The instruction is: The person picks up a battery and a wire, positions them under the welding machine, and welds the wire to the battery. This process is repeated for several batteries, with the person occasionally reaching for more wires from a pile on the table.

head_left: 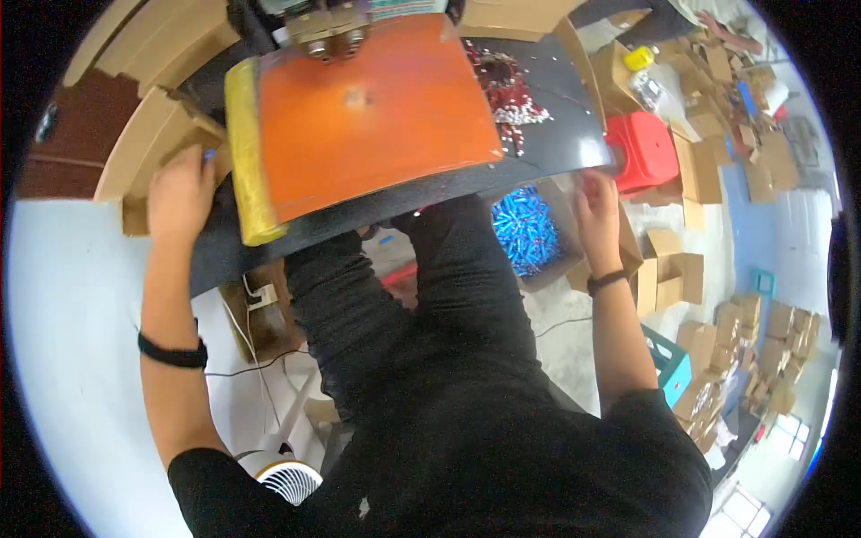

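My left hand point(179, 195) is at the left end of the black table, over an open cardboard box. Its fingers are closed, with a small blue cylindrical piece point(209, 154) at the fingertips. My right hand point(596, 208), smeared by motion, is off the table's right front corner, above a box of small blue pieces point(523, 226). Whether it holds anything does not show. An orange board point(377, 117) with a yellow-wrapped left edge point(248, 152) lies on the table, under the metal machine parts point(334, 36). Small dark red and silver pieces point(516, 103) are heaped to its right.
A red plastic stool point(647, 154) stands right of the table, among cardboard boxes point(673, 269). A teal crate point(665, 366) is near my right elbow. At lower left are a white fan point(291, 481) and loose cables. Another person's arm point(731, 34) shows at far upper right.
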`<state>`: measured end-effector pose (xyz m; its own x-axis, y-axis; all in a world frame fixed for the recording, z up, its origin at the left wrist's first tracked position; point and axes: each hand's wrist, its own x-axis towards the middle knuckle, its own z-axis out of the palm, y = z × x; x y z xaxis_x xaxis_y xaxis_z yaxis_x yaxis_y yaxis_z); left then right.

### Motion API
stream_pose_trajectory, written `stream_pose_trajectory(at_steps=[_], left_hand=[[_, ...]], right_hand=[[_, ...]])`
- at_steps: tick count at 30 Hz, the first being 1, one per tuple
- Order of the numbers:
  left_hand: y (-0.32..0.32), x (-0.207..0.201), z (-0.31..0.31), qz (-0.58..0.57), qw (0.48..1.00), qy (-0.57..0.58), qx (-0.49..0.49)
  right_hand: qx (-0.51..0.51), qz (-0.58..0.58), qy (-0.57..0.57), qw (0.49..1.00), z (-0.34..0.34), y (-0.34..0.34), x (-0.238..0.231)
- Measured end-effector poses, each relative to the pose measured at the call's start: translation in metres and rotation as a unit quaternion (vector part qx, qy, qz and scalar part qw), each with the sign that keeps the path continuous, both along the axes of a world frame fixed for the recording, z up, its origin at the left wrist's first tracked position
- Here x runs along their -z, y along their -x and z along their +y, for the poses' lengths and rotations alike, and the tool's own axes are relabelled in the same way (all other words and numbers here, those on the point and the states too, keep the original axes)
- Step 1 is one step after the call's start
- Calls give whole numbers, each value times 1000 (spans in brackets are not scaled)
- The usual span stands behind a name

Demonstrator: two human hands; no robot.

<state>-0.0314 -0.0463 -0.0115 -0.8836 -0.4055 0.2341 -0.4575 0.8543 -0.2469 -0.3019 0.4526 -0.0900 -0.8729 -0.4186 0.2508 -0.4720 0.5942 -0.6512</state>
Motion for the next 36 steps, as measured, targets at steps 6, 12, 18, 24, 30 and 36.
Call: stream_pose_trajectory(at_steps=[6, 12, 18, 24, 30, 36], left_hand=[[-1, -40, 25, 261, 897, -347, -81], [40, -72, 109, 158, 958, -222, 95], [55, -62, 119, 102, 958, -242, 116], [59, -57, 118, 120, 954, -243, 126], [63, -51, 118, 139, 940, -283, 132], [64, -51, 115, 112, 946, -284, 110]], right_hand=[[-35, 127, -18, 991, -88, 35, -42], [-79, 146, -160, 973, -115, 71, -46], [-110, 171, -172, 964, -127, 74, -50], [-123, 182, -209, 953, -126, 76, -54], [-121, 230, -239, 936, -115, 87, -58], [-138, 207, -206, 946, -110, 49, -135]])
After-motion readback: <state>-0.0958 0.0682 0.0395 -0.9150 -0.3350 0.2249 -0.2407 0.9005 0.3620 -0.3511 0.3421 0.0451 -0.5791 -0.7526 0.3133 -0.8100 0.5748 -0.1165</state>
